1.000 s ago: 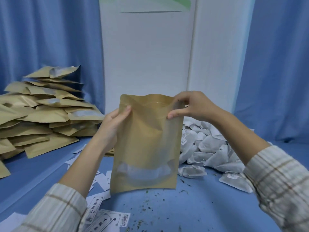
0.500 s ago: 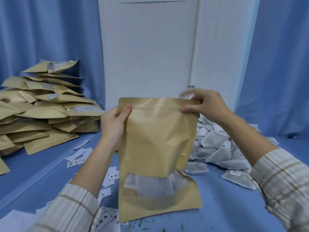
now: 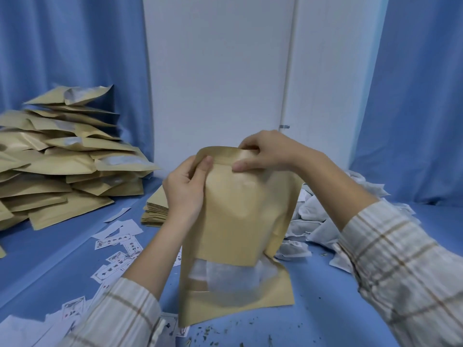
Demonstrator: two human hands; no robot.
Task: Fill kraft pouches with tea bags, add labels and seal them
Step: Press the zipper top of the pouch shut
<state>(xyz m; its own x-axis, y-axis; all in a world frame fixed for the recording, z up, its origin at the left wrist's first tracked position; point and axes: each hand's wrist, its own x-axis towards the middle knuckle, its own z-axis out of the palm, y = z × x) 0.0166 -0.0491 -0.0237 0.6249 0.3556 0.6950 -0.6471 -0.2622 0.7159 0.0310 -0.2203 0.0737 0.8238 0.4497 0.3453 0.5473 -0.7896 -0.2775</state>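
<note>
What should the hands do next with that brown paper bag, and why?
Probably slide the right hand sideways, pressing the top strip shut. Both it and the left hand already pinch the top edge of the upright brown kraft pouch, and white tea bags show through its window.

Blue curtains (image 3: 70, 46), white wall panel (image 3: 218, 71), blue tabletop (image 3: 338, 309)

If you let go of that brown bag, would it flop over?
Probably. The pouch bends where the left hand and right hand pinch its top, so it seems floppy. It looks light too: few tea bags show behind its window.
</note>
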